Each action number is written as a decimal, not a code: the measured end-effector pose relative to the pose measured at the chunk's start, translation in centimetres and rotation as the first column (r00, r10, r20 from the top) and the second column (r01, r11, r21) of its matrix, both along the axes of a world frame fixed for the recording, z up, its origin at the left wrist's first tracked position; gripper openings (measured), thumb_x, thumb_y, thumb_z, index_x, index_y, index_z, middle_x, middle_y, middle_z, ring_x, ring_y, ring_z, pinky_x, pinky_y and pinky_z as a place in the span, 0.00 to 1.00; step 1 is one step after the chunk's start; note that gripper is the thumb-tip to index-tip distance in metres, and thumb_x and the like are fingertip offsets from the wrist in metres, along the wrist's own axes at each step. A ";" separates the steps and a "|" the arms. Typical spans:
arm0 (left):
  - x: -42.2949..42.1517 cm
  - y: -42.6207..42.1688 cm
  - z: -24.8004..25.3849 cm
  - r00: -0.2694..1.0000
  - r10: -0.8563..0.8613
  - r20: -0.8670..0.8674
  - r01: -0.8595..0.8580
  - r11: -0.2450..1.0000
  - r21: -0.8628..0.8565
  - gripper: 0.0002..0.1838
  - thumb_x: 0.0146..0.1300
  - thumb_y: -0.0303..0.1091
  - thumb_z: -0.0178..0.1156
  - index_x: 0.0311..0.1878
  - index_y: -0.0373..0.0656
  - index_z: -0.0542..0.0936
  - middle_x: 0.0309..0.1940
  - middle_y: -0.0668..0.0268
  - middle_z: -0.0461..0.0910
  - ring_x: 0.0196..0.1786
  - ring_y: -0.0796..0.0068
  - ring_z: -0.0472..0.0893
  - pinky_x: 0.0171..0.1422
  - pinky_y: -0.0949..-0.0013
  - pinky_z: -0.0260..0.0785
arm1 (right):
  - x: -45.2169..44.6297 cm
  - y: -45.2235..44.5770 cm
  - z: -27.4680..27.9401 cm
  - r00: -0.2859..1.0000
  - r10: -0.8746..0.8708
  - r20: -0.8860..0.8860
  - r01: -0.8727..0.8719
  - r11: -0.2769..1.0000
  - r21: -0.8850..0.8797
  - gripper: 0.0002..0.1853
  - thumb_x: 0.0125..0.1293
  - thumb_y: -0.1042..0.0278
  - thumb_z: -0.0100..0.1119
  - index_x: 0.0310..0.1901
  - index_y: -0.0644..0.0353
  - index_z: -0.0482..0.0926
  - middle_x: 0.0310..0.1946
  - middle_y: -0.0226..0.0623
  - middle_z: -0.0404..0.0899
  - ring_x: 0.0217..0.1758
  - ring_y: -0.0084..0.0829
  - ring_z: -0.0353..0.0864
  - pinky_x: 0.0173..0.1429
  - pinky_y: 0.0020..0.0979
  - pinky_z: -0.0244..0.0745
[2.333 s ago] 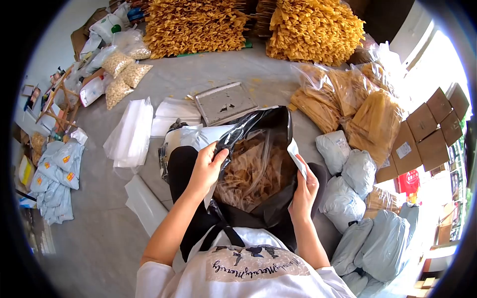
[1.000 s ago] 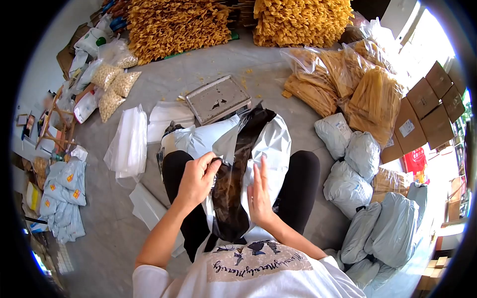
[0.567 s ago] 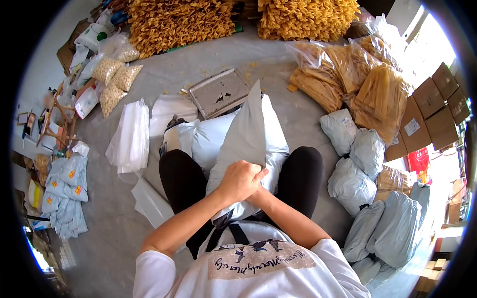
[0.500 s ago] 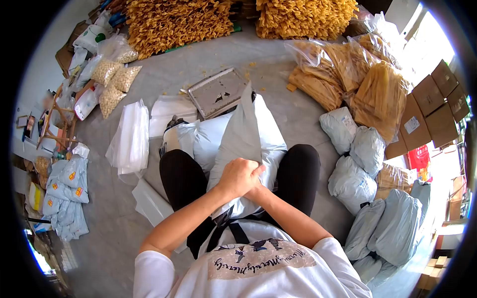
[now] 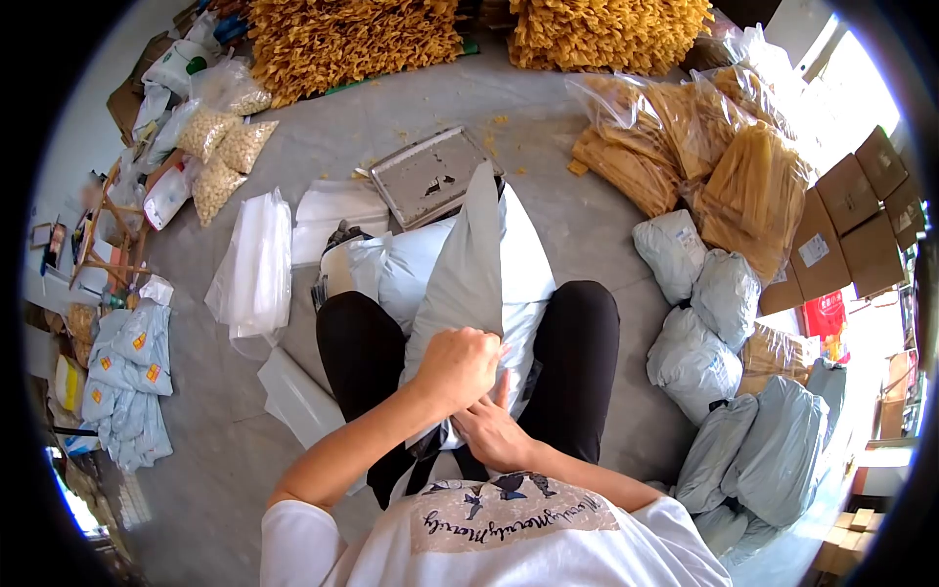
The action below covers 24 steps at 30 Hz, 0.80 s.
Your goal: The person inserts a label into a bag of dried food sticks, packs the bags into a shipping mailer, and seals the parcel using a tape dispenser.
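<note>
Pale blue parcels with orange labels (image 5: 127,377): a heap, far left of the metal tray (image 5: 425,181) and nearer the camera. Clear bags of pale pieces (image 5: 233,157): several, left of the tray. Clear plastic sleeves (image 5: 252,264): one sheaf, left of the tray and slightly nearer. Left hand (image 5: 458,367): on the near side of the tray, fist clenched on the folded edge of the grey-white bag (image 5: 474,279). The bag: one, upright, its peak overlapping the tray's right corner in view, its base between black-trousered knees (image 5: 579,362) on the tray's near side. Right hand (image 5: 494,435): nearer than the left from the tray, fingers partly hidden, laid against the bag's lower part; whether it grips cannot be told. Pale grey parcels (image 5: 694,362): a group, right of the tray and nearer. Clear bags of tan sheets (image 5: 748,196): right of the tray. Cardboard cartons (image 5: 849,220): far right of the tray.
</note>
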<state>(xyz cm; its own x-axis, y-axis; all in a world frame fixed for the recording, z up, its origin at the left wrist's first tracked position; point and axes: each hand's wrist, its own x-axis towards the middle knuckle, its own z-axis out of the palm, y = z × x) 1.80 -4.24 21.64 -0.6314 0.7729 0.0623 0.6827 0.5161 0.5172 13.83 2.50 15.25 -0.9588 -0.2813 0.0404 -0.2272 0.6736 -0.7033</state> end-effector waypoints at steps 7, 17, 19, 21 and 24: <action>2.1 2.1 -6.7 0.989 -0.117 -0.089 0.118 0.993 0.003 0.07 0.50 0.27 0.52 0.21 0.37 0.76 0.20 0.52 0.78 0.25 0.56 0.80 0.29 0.60 0.73 | -0.5 -1.6 -5.2 0.997 0.029 0.070 -0.003 0.939 -0.344 0.11 0.54 0.75 0.50 0.39 0.69 0.75 0.36 0.53 0.77 0.41 0.50 0.75 0.49 0.42 0.68; 3.0 2.2 -7.5 0.951 -0.116 -0.286 0.062 0.980 -0.191 0.04 0.51 0.27 0.54 0.24 0.39 0.75 0.22 0.56 0.77 0.25 0.63 0.80 0.26 0.65 0.73 | -5.3 13.3 3.6 0.919 -0.334 0.209 0.384 0.643 -0.663 0.15 0.72 0.71 0.37 0.51 0.67 0.72 0.40 0.37 0.79 0.46 0.28 0.76 0.52 0.29 0.70; 3.2 2.4 -7.4 0.929 -0.136 -0.344 0.069 0.977 -0.201 0.03 0.48 0.27 0.54 0.23 0.39 0.75 0.20 0.58 0.76 0.24 0.66 0.80 0.25 0.66 0.72 | -9.1 12.9 2.3 0.939 -0.276 0.204 0.340 0.664 -0.666 0.15 0.72 0.70 0.36 0.50 0.67 0.73 0.38 0.36 0.79 0.43 0.28 0.76 0.50 0.28 0.70; 3.2 2.5 -7.4 0.903 -0.150 -0.402 0.067 0.975 -0.211 0.02 0.45 0.27 0.55 0.23 0.40 0.75 0.19 0.59 0.75 0.23 0.68 0.79 0.24 0.68 0.71 | -12.7 13.1 0.9 0.974 -0.122 0.192 0.208 0.820 -0.534 0.12 0.69 0.72 0.41 0.45 0.68 0.74 0.35 0.30 0.75 0.37 0.21 0.70 0.45 0.24 0.67; 3.6 2.5 -7.4 0.817 -0.227 -0.530 0.048 0.943 -0.329 0.03 0.42 0.27 0.55 0.22 0.40 0.76 0.18 0.61 0.74 0.22 0.70 0.77 0.23 0.71 0.69 | -16.1 13.5 -1.4 0.965 -0.156 0.212 0.236 0.872 -0.429 0.11 0.65 0.76 0.40 0.39 0.69 0.74 0.28 0.25 0.69 0.32 0.19 0.63 0.39 0.24 0.65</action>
<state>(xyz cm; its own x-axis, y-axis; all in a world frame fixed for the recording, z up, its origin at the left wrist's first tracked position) 5.35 -1.77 14.23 -0.4429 0.8873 0.1287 0.8799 0.4577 -0.1274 -2.31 16.04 13.90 -0.9959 -0.0768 -0.0473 0.0224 0.2972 -0.9546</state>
